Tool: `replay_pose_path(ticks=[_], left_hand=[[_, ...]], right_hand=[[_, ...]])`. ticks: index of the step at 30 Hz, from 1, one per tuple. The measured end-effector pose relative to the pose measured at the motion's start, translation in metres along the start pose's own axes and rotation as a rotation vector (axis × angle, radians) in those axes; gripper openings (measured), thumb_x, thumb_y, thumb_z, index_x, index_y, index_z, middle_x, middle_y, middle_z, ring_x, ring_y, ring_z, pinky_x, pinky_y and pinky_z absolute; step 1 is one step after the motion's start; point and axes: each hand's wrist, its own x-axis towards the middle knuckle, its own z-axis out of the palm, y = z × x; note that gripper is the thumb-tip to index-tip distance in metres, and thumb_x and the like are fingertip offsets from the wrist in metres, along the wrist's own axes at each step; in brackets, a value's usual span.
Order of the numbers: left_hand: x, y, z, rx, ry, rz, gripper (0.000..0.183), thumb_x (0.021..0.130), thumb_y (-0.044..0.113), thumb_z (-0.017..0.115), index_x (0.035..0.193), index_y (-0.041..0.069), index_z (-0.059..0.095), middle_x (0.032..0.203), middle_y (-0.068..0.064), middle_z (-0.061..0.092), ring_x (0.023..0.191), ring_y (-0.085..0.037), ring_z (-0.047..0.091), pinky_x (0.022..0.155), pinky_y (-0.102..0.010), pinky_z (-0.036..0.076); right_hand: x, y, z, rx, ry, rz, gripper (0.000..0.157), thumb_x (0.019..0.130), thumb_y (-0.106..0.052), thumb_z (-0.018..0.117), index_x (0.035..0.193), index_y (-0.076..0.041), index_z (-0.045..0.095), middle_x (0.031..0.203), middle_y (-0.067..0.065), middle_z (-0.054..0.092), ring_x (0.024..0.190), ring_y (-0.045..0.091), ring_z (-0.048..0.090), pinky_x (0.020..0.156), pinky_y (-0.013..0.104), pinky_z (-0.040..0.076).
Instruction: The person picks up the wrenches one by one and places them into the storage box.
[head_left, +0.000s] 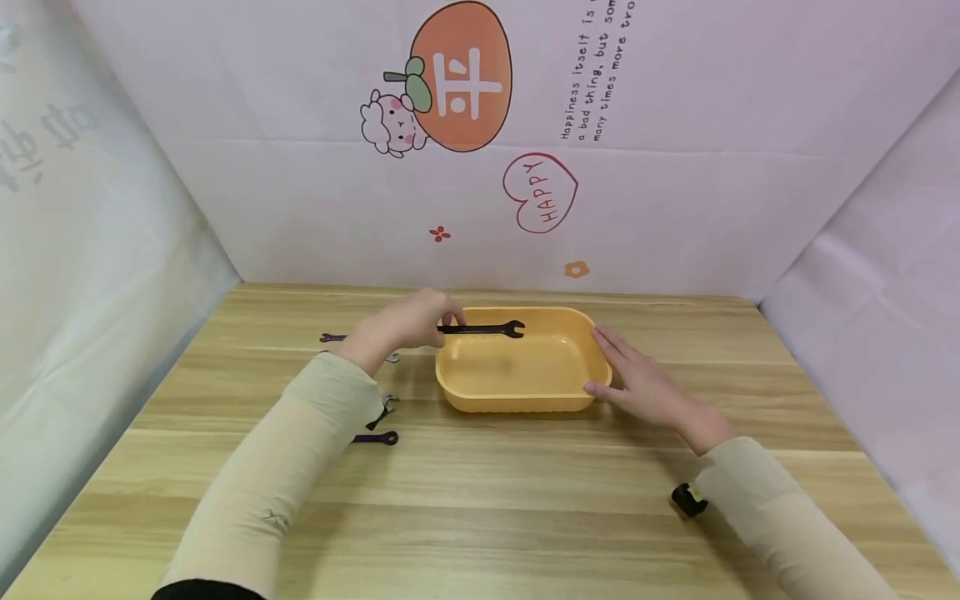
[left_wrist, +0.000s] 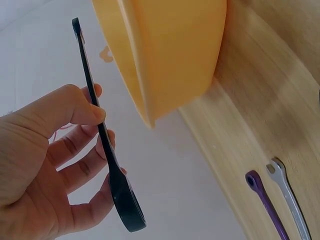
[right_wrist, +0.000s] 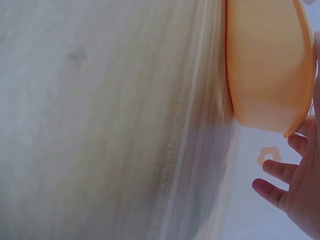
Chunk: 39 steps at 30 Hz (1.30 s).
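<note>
My left hand (head_left: 416, 321) pinches a black wrench (head_left: 483, 330) between thumb and fingers. Its open-ended head points right, over the back left part of a yellow plastic basin (head_left: 517, 404). In the left wrist view the wrench (left_wrist: 105, 137) is seen edge-on, apart from the basin wall (left_wrist: 180, 55), its thicker end toward the lower right. My right hand (head_left: 648, 385) touches the basin's right end, fingers extended along the rim and thumb at the front corner. From the right wrist, spread fingers (right_wrist: 280, 172) show by the rim, the lower ones apart from it.
Left of the basin lie a purple wrench (head_left: 332, 337), a silver wrench (head_left: 392, 357), a wrench with a silver head (head_left: 388, 402) and another purple wrench (head_left: 386, 437), some partly behind my left arm. A small black object (head_left: 688, 500) with a yellow-green patch sits beside my right sleeve.
</note>
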Motion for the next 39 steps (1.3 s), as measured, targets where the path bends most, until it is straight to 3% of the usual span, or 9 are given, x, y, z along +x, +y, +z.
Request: replay_pose_path(ticks=[10, 17, 28, 33, 39], left_hand=[[0.008, 0.015, 0.004, -0.032, -0.022, -0.004, 0.041, 0.086, -0.008, 0.068, 0.124, 0.007, 0.072, 0.114, -0.012, 0.066, 0.108, -0.027, 0.060, 0.092, -0.039, 0.051], [0.016, 0.025, 0.012, -0.016, -0.023, 0.043, 0.041, 0.086, -0.008, 0.066, 0.123, 0.007, 0.073, 0.112, -0.010, 0.067, 0.106, -0.026, 0.060, 0.090, -0.036, 0.050], [0.028, 0.037, 0.024, -0.013, -0.024, 0.040, 0.039, 0.087, -0.009, 0.068, 0.123, 0.005, 0.072, 0.117, -0.012, 0.067, 0.110, -0.026, 0.060, 0.095, -0.037, 0.050], [0.035, 0.040, 0.030, 0.023, -0.033, 0.070, 0.040, 0.085, -0.008, 0.070, 0.122, 0.007, 0.073, 0.114, -0.010, 0.068, 0.107, -0.024, 0.061, 0.094, -0.036, 0.050], [0.040, 0.047, 0.038, 0.051, -0.037, 0.055, 0.039, 0.085, -0.005, 0.071, 0.121, 0.010, 0.074, 0.109, -0.007, 0.068, 0.101, -0.021, 0.062, 0.089, -0.034, 0.052]], right_hand=[[0.000, -0.002, -0.001, -0.008, -0.003, 0.006, 0.090, 0.101, -0.048, 0.060, 0.163, -0.002, 0.014, 0.170, 0.016, 0.010, 0.151, 0.046, 0.018, 0.114, 0.070, 0.020], [-0.001, -0.002, -0.001, -0.021, -0.008, 0.015, 0.090, 0.102, -0.049, 0.059, 0.164, -0.002, 0.014, 0.169, 0.018, 0.010, 0.150, 0.047, 0.019, 0.112, 0.072, 0.021], [-0.002, -0.004, -0.003, -0.020, -0.018, 0.021, 0.090, 0.102, -0.049, 0.059, 0.164, -0.002, 0.013, 0.170, 0.016, 0.008, 0.150, 0.047, 0.018, 0.112, 0.072, 0.020], [-0.001, -0.003, -0.003, -0.020, -0.010, 0.010, 0.090, 0.102, -0.049, 0.059, 0.164, -0.002, 0.013, 0.170, 0.015, 0.008, 0.151, 0.046, 0.018, 0.114, 0.070, 0.020], [0.000, -0.002, -0.003, -0.027, -0.012, 0.006, 0.090, 0.102, -0.050, 0.059, 0.164, -0.003, 0.013, 0.170, 0.015, 0.008, 0.151, 0.045, 0.017, 0.115, 0.068, 0.020]])
